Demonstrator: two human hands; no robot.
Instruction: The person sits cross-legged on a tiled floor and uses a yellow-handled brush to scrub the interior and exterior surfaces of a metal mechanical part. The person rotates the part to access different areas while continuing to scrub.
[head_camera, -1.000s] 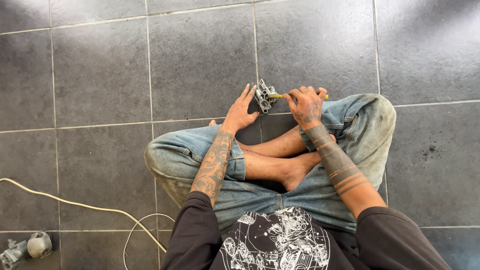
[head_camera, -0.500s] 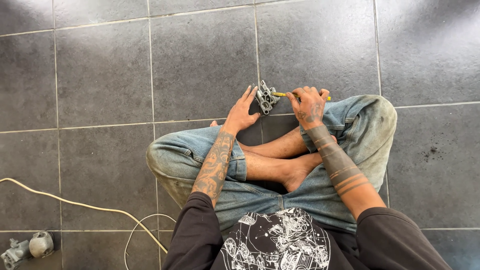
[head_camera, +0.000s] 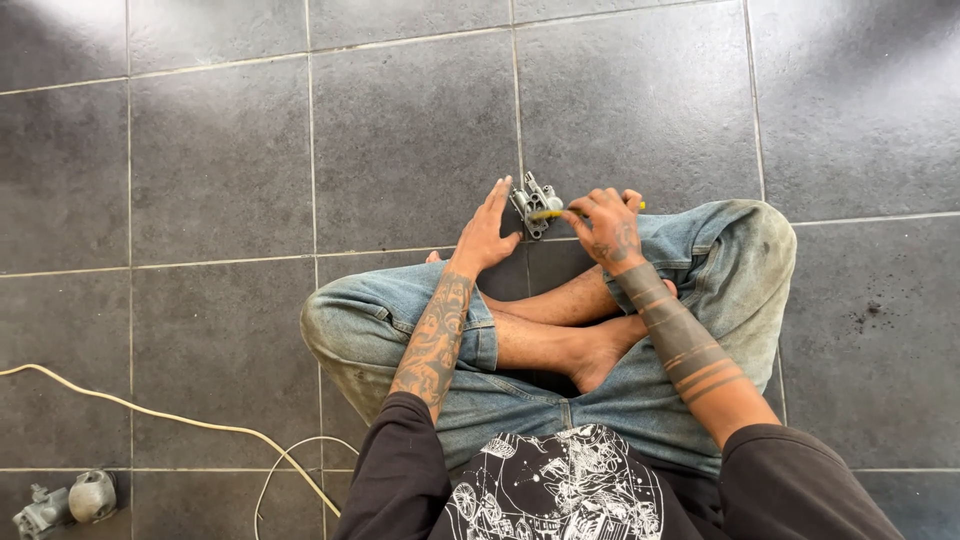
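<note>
Grey stone-look floor tiles fill most of the view, and a person sits cross-legged on them in faded blue jeans, bare feet tucked under the knees. Just ahead of the crossed shins a small grey metal part, lumpy like a cast fitting, rests on the tile near a grout line. The left hand is open with fingers straight and close together, its thumb side against the part's left edge, steadying it. The right hand is curled around a slim yellow-handled tool, pinching it between thumb and fingers; the tool's tip meets the top of the metal part, and its far end pokes out past the knuckles. What kind of tool it is seems hard to make out at this size, perhaps a small brush or driver. Both forearms are tattooed and come out of dark sleeves. Well away at the lower left, a cream cable snakes across the floor, and another grey metal piece lies in the corner.
</note>
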